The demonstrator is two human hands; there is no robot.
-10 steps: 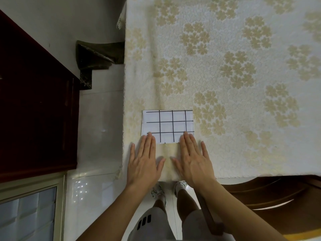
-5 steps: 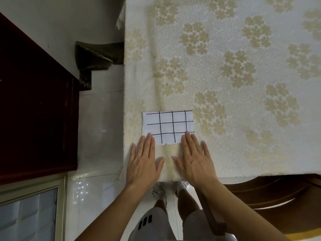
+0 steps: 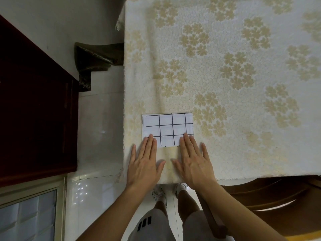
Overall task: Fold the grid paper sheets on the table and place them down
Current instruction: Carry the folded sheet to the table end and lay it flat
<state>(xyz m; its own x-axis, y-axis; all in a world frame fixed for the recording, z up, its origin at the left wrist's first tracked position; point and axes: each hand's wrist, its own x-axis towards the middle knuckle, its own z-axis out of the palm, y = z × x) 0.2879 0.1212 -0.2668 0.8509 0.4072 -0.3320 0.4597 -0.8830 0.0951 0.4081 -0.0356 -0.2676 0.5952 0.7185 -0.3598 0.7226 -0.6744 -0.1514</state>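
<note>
1. At the far left stands a dark red-brown cabinet (image 3: 34, 105), and below it a pale frame holds a panel of frosted, quilted-looking glass (image 3: 27, 216).
2. Next to the right runs a strip of glossy white tiled floor (image 3: 97, 129), with a dark marble-patterned step or plinth (image 3: 93, 61) at its upper end, against the pale wall.
3. The surface (image 3: 225, 66) fills the upper right, covered by a cream lace cloth with clusters of tan flowers; its left edge hangs down beside the floor strip.
4. The left hand (image 3: 144, 162) lies flat on the cloth near the surface's near left corner, fingers straight and together, thumb spread toward the other hand. Its longest fingertips rest on the near left corner of the grid paper (image 3: 167, 129).
5. The grid paper is a white rectangle ruled with black lines, lying flat on the cloth just beyond both hands, near the left edge of the surface. Whether it is a single layer or folded cannot be told with certainty.
6. The right hand (image 3: 194, 162) also lies flat, palm down, fingers straight and slightly fanned, its fingertips on the paper's near right corner. The two hands are apart, with bare cloth between the thumbs, and neither grips anything.
7. Below the hands, the person's grey shorts (image 3: 152, 225) and patterned shoes (image 3: 159, 193) show over the floor.
8. At the lower right, a curved dark wooden chair (image 3: 271, 199) sits against the surface's near edge.
</note>
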